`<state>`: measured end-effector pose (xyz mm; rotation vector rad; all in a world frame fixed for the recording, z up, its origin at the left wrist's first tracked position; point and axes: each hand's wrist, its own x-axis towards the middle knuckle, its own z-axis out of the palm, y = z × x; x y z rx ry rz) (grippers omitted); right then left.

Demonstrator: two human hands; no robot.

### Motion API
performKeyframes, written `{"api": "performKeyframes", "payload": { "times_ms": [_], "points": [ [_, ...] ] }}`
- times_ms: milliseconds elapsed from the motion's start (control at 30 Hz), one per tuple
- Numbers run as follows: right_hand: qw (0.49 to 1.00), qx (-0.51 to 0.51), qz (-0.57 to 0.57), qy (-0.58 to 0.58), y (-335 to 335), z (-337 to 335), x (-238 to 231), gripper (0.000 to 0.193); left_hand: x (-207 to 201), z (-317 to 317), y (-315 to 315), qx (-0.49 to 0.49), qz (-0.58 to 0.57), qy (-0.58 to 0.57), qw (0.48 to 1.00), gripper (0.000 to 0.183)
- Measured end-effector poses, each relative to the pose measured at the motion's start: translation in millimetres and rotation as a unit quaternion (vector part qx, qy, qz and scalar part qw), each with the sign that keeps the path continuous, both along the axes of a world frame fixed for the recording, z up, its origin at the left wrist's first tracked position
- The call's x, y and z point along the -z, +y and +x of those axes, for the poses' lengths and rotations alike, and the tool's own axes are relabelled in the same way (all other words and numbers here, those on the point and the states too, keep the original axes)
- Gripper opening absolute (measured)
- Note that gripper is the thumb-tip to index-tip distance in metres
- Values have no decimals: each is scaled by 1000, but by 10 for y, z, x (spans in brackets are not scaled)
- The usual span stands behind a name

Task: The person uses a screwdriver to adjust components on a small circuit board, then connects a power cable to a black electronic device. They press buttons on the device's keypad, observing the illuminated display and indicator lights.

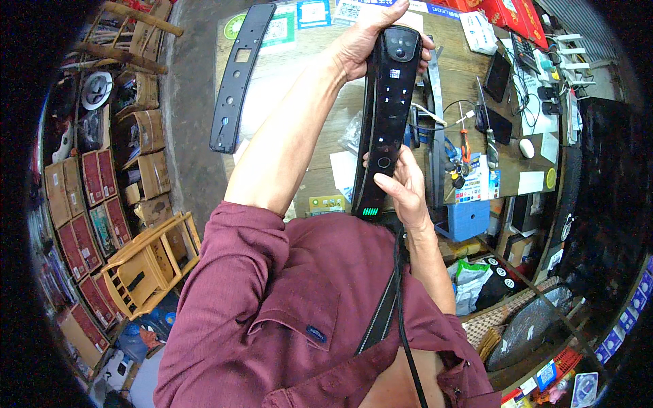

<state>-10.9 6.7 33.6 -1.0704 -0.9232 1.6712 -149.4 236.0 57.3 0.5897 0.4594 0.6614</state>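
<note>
A long black smart door lock (389, 115) is held up in front of me, slanting a little. A round camera lens sits at its top, small lit symbols run down its glossy face, and a ring and green lit bars show near its lower end. My left hand (360, 47) wraps round the upper end, fingertips showing at the right edge. My right hand (407, 187) grips the lower part, with the thumb on the front near the ring; its other fingers are partly hidden behind. To the left, a long dark plate with holes (238, 88) lies on the table.
The wooden table (306, 183) also bears screwdrivers (465, 146), two dark phones (498, 76), a white mouse (526, 148), a calculator (523, 51) and cables. A blue box (466, 221) stands by its near edge. Stacked cartons (81, 251) and a wooden chair (149, 265) are at left.
</note>
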Motion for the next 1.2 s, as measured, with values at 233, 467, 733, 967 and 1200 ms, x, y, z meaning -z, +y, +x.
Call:
{"api": "performKeyframes", "payload": {
  "times_ms": [233, 467, 733, 967, 1200],
  "points": [
    [1000, -5, 4, 3, -4, -11, 9, 61, 0, -37, -3, -10, 8, 6, 1000, 85],
    [1000, -3, 7, -2, -18, 15, 26, 60, 2, -27, -15, -4, 2, 6, 1000, 84],
    [1000, 7, 18, -10, -3, 30, 36, 61, 45, 0, 7, -16, 8, 7, 1000, 81],
    [998, 48, -3, -44, 86, 145, -4, 68, 38, -36, -6, -2, -4, -8, 1000, 81],
    [993, 110, 20, -44, 323, 233, -171, 52, 36, -33, 5, -13, 13, -6, 1000, 82]
  ]
}}
